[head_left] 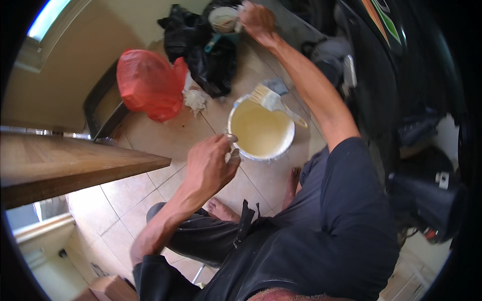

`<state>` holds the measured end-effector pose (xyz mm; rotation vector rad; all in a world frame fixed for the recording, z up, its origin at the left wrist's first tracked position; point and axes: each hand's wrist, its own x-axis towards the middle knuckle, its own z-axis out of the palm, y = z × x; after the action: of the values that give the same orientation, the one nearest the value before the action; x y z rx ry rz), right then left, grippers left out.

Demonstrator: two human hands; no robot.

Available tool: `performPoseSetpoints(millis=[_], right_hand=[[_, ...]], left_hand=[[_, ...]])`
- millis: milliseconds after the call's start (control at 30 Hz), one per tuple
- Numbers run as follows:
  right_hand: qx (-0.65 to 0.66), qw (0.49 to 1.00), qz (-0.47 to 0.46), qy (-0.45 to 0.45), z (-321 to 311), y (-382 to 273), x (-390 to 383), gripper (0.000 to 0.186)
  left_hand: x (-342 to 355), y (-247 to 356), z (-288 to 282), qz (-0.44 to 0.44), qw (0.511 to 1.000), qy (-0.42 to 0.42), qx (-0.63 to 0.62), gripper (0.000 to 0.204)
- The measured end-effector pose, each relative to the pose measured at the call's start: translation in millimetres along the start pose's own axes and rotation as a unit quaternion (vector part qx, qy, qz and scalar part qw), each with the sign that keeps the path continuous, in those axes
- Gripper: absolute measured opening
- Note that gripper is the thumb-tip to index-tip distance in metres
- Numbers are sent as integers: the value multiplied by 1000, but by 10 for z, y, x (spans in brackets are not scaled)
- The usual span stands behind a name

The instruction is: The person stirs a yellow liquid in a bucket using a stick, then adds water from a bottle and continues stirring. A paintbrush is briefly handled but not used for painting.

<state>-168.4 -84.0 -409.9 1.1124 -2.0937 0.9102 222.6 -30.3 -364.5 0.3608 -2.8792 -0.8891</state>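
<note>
A white bucket (258, 138) of pale creamy liquid stands on the tiled floor, a paintbrush (271, 100) with pale bristles lying across its upper right rim. My left hand (208, 165) is at the bucket's left edge, fingertips curled and smeared pale; what they hold, if anything, is unclear. My right hand (256, 20) reaches to the top, closed on something small and pale beside a round white tub (222, 20), which sits among black plastic bags (208, 67). A red plastic bag (145, 85) and a crumpled white wad (196, 100) lie left of the bucket.
A wooden board edge (85, 165) juts in from the left, below a dark tray-like object (95, 100) by the wall. A black motorbike (396, 60) lines the right side. A grey-blue flat piece (275, 85) lies behind the bucket. My bare feet (223, 210) rest on the tiles.
</note>
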Motion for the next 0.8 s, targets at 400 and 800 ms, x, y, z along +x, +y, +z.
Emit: performPoseSetpoints(millis=[400, 800], right_hand=[[78, 994, 19, 68, -1652, -248, -46, 25], [8, 996, -44, 77, -2613, -142, 162, 26]], left_hand=[[1484, 520, 1811, 417, 875, 43, 243, 17], [1908, 50, 1461, 473, 870, -34, 136, 22]])
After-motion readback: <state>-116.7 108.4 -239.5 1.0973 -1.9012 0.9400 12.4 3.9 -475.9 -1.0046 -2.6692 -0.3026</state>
